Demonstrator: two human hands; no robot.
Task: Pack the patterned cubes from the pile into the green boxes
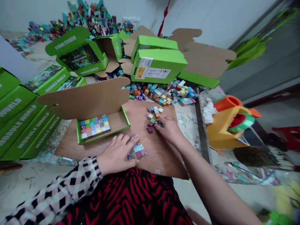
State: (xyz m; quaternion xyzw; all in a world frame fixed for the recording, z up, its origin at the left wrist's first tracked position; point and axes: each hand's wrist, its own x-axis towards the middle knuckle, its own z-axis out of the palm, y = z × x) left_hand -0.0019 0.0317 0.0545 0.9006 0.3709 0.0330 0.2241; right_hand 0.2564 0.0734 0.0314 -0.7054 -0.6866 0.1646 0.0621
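Observation:
My left hand [118,150] rests on the brown board, its thumb and index finger bracketing a small flat group of patterned cubes [140,149]; part of the group lies hidden under the hand. My right hand [170,129] reaches to the loose cubes [151,120], with thumb and fingertips pinched on a dark purplish cube [156,123]. Several white, grey, green and maroon cubes lie around those fingertips. To the left stands an open green box [127,120] with its cardboard lid raised. Rows of colourful cubes [95,125] fill its left part, and bare cardboard shows on the right.
A heap of mixed cubes [164,93] lies behind the brown board [161,156]. Closed green boxes [161,65] stand beyond it, and more are stacked at left [21,125]. A larger cube pile [93,18] leans by the wall. At right sits a yellow tape dispenser [217,131].

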